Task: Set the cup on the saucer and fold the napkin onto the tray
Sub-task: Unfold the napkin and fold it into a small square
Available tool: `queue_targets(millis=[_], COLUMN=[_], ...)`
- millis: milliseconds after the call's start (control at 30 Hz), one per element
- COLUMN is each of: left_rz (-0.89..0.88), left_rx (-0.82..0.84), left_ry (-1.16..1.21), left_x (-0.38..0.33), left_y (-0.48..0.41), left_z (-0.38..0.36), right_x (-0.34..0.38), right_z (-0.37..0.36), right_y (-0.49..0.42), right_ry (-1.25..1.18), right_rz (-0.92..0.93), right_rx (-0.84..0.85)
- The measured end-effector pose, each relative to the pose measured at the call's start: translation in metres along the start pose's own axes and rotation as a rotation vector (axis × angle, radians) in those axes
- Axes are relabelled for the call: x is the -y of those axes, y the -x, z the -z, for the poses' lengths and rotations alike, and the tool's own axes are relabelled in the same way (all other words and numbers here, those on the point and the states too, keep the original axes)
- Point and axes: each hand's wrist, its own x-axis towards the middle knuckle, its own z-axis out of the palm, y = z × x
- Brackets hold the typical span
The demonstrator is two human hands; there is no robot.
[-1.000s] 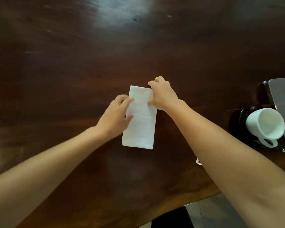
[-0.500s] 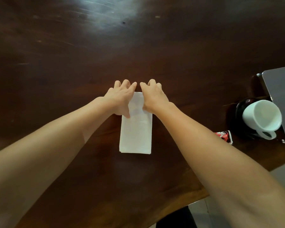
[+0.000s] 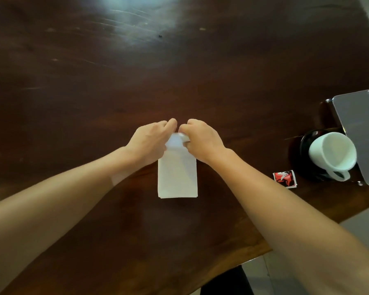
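- The cup [image 3: 332, 152] sat on the dark saucer [image 3: 305, 145] at the right of the tabletop [image 3: 115, 71], so that half of the task looked done. The step in hand was the napkin fold.
- The white napkin [image 3: 177, 177] lay as a narrow, already doubled strip in the middle of the tabletop, its long side running away from the person. Its near end lay flat and its far end was raised a little off the wood.
- The left hand [image 3: 149, 141] and the right hand [image 3: 202, 141] met at that far end. The left fingers [image 3: 172, 123] were curled over the far left corner, and the right fingers [image 3: 184, 130] were clenched on the lifted far edge, pinching the paper.
- The grey tray [image 3: 362, 133] stood well apart from the napkin, just beside the saucer. Whether the saucer touched its rim could not be told.
- A small red sachet [image 3: 284, 178] lay between the napkin and the saucer.
- As a judgement, the next move called for drawing the pinched end back over the near end, lining up the edges and pressing the crease flat. Thin paper could slip or skew if one corner led, so both hands would need to travel evenly.
- After that, the folded napkin would have to be carried right, over the sachet, onto the tray.
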Motion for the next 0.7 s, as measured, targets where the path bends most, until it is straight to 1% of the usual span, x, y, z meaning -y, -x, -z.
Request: queue_targets(millis=[67,167,267,367,467,600,700], left_rz=[-0.074,-0.243,-0.349,-0.394,-0.380,-0.378,-0.373], left_rx=[-0.119,-0.255,-0.324,-0.324,-0.286,-0.270,-0.280], left_ry=[-0.014,-0.038,-0.046,-0.014,-0.008,-0.018,-0.005], left_x=[-0.003,-0.001,-0.006,-0.012,-0.013,-0.019,-0.023], left_y=[0.016,0.040,0.065,0.089,0.105,0.116,0.119], left_z=[-0.003,-0.005,-0.012,-0.027,-0.041,-0.062,-0.074], right_x=[0.003,0.010,0.016,0.017,0.016,0.021,0.025], right_z=[0.002,0.002,-0.010,-0.029,-0.047,-0.064,-0.069], right_y=[0.018,0.049,0.080,0.106,0.125,0.139,0.141], right_ry=[0.019,0.071,0.106,0.103,0.089,0.029,-0.041], right_rz=[0.068,0.180,0.250,0.264,0.216,0.086,0.000], right_rx=[-0.064,-0.175,-0.271,-0.289,-0.257,-0.125,-0.102])
